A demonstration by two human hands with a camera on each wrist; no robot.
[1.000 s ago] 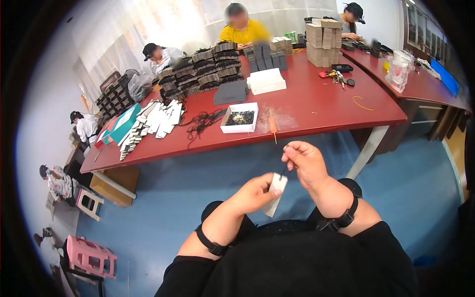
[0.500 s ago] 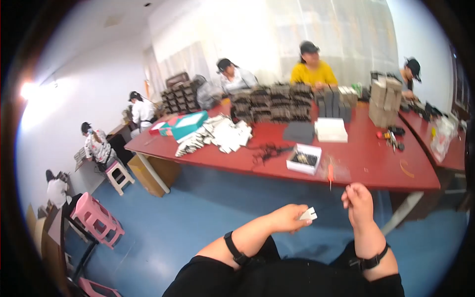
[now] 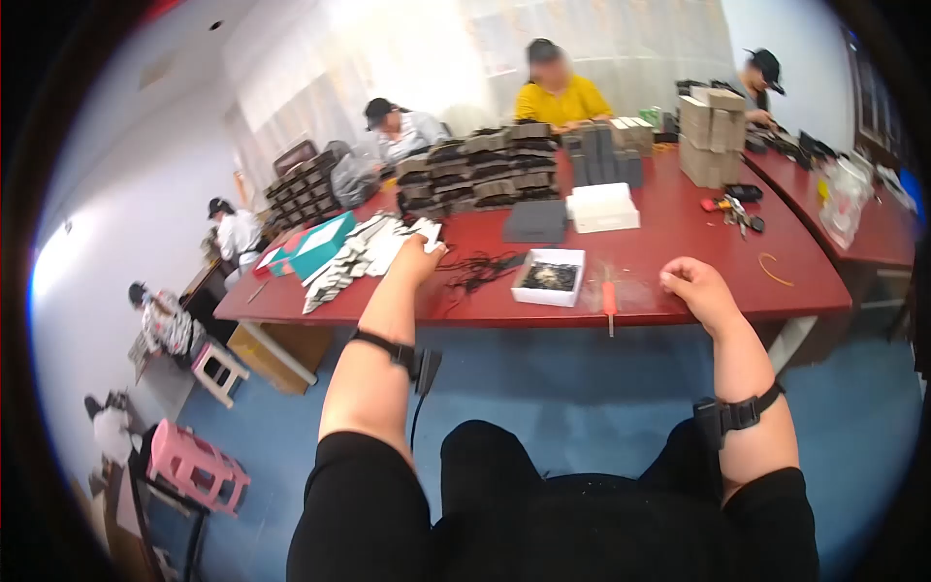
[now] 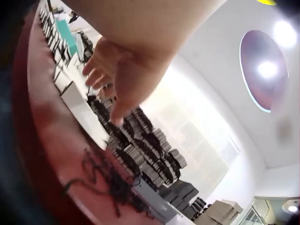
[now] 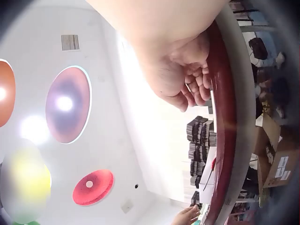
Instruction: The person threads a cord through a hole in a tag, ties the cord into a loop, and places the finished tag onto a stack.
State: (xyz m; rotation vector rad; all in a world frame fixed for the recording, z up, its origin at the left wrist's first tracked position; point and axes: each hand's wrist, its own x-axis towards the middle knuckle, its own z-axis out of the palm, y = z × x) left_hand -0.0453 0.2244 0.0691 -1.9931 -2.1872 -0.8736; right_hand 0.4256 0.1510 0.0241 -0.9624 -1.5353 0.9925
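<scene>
Left hand (image 3: 419,260) stretched over the fan of white cards (image 3: 364,254) at centre left of the head view, fingers loose and spread, gripping nothing; right hand (image 3: 693,283) curled at the table (image 3: 679,233) edge, contents impossible to tell. Could scatter the cards, or snag the black cords (image 3: 475,270) just right of them
</scene>
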